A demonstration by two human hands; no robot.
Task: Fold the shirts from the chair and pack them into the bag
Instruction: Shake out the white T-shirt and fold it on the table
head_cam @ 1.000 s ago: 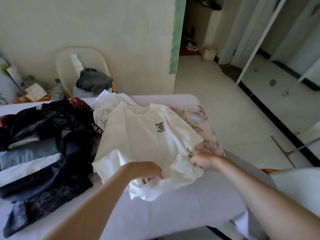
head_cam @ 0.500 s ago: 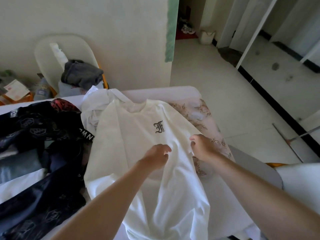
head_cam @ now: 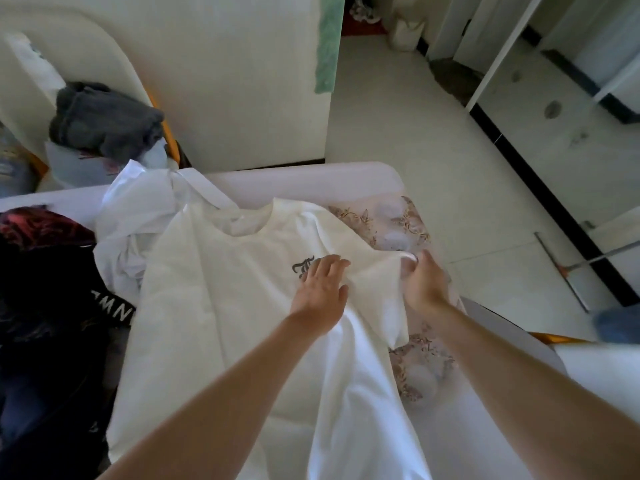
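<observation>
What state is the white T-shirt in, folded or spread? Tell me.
Spread: the white T-shirt lies flat, front up, collar and logo showing; right hand grips its sleeve.

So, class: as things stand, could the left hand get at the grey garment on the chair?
Probably not without leaning. The left hand lies flat on the white shirt, while the grey garment sits on the chair beyond the table's far edge, with crumpled white clothing between.
</observation>
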